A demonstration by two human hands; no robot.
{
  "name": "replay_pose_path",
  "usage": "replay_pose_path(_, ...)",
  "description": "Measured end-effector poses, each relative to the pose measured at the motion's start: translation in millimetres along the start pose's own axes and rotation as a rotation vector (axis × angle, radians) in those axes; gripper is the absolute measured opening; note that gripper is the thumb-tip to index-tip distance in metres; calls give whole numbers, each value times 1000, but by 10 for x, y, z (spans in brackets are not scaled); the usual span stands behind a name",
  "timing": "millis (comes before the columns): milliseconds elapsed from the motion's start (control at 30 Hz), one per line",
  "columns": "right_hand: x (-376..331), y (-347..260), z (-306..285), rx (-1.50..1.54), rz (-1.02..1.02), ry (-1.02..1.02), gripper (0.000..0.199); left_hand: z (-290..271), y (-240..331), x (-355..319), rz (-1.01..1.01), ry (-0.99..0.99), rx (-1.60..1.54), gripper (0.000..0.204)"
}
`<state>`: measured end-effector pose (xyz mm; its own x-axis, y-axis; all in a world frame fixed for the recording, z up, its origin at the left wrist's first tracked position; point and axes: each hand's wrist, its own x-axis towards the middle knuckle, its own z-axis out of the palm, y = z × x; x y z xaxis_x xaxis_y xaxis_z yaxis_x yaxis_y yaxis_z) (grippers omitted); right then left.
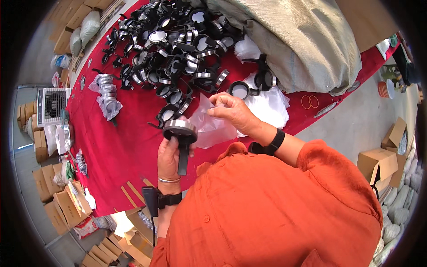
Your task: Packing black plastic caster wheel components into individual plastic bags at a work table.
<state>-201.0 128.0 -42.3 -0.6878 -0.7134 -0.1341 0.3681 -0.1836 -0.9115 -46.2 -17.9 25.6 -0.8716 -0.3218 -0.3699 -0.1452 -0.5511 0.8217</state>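
My left hand [168, 155] is closed round a round black piece [183, 153] with a silver rim and a straight black handle pointing toward me. Between the fingertips of my right hand [235, 113] is the edge of a clear plastic bag [213, 131], which hangs just right of the round piece. Beyond my right hand lies a stack of white plastic bags [269, 109], with a similar black piece [240, 90] at its left edge. A large heap of such black-and-silver pieces [178, 58] covers the far part of the table.
Red cloth [129, 155] covers the table. A woven sack [302, 44] spreads over the far right. Rubber bands [310, 102] lie near the right edge, and a plastic-wrapped row of silver pieces [107, 95] at left. Cartons [378, 167] stand on the floor at both sides.
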Motion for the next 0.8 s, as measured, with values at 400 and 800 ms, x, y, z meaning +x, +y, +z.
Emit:
replay_pose_path(400,128,-157,142,226,167,-346,12,-109,-2,126,-133,-152,25,46)
replay_pose_path(800,250,-355,-227,522,100,-113,13,-379,-65,-85,63,102,80,47)
